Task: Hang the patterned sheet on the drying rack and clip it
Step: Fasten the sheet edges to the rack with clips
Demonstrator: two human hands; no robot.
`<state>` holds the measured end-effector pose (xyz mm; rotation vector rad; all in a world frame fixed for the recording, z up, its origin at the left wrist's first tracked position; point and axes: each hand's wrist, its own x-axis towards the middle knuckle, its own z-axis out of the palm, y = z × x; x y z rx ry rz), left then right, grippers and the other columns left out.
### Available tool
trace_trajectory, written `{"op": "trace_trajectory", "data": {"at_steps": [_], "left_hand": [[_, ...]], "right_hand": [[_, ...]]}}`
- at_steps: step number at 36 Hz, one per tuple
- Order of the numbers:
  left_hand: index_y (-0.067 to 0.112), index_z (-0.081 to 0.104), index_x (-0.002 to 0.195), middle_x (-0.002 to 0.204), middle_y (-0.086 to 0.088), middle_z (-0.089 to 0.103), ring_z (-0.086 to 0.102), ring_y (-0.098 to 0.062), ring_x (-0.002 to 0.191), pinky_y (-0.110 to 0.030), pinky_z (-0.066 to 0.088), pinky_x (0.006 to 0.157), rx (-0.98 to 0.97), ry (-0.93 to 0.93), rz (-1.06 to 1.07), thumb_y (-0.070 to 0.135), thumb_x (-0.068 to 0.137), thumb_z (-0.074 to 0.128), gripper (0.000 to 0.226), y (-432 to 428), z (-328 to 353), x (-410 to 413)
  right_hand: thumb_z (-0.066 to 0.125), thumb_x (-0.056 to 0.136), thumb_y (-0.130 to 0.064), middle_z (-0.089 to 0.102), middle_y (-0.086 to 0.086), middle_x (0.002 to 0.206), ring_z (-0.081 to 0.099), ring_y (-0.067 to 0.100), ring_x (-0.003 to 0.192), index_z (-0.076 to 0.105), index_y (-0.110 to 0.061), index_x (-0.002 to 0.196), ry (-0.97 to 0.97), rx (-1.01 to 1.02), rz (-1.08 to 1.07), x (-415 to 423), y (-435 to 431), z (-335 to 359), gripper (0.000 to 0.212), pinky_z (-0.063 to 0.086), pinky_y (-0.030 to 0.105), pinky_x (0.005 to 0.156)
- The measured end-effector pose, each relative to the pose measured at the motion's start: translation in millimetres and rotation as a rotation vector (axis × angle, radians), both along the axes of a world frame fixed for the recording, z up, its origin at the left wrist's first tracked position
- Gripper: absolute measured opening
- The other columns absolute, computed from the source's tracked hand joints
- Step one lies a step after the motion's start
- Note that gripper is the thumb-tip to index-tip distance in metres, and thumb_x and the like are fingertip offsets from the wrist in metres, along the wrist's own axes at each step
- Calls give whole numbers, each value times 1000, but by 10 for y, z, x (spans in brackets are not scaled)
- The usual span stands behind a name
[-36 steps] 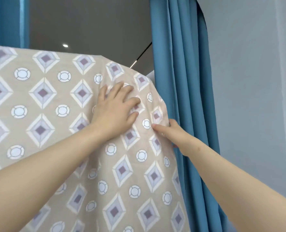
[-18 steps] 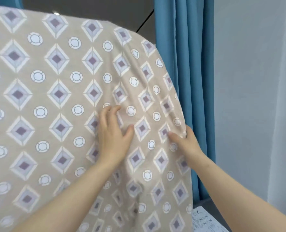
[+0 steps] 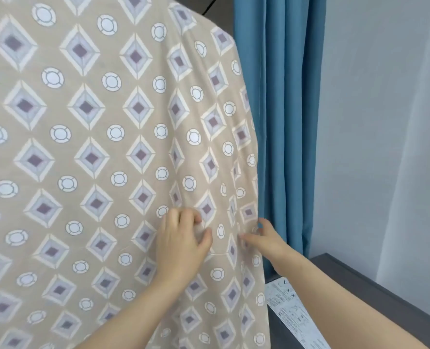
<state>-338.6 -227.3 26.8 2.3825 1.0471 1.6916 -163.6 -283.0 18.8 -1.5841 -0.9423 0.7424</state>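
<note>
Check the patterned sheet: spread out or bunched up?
Spread: the patterned sheet hangs flat, creased only near its right edge, where the left hand pinches it and the right hand grips it.

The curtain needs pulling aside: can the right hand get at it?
Probably yes: the curtain hangs right behind the right hand, nothing between, though its fingers hold the sheet edge and must let go.

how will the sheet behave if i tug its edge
Probably floppy: the sheet creases where the left hand and right hand pinch it. Likely light, as that pinch alone bunches it. It might slide when tugged, since it seems merely draped.
</note>
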Motion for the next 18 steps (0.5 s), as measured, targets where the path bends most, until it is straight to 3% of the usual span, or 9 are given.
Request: {"op": "trace_trajectory", "data": {"at_steps": [3,7,11,14,18], "left_hand": [[22,59,75,77,5,54,42,-13,81,-22,40,69,106,160,-10,35,69,46,20,-38,-89,71],[21,64,76,82,6,59,57,-19,82,-30,48,70,64,290,-73,30,72,50,17,-98,-208,188],[20,66,100,108,6,59,51,-17,109,-24,34,91,-120,409,-179,23,87,53,19,-251,-360,281],[21,65,100,104,8,60,53,-11,104,-19,35,83,-280,401,-266,23,90,49,19,-373,-568,345],[21,64,101,101,5,59,57,-13,99,-25,41,85,-459,419,-358,18,88,51,19,-493,-823,490]], "right_hand": [[55,91,-30,51,-4,123,53,18,109,35,-27,138,41,-171,157,-55,-68,-111,52,39,31,97],[54,91,-33,54,-6,119,56,17,105,51,-31,119,-13,-251,151,-24,-199,-262,29,43,30,93],[53,90,-25,59,-4,102,57,14,89,57,-27,110,-13,-276,144,36,-419,-382,21,44,25,79],[54,90,-17,62,-1,93,56,12,80,60,-23,104,-17,-263,102,95,-602,-483,17,43,21,70],[53,91,-14,63,-2,87,57,13,76,59,-19,104,5,-266,-12,166,-873,-620,15,42,20,65]]}}
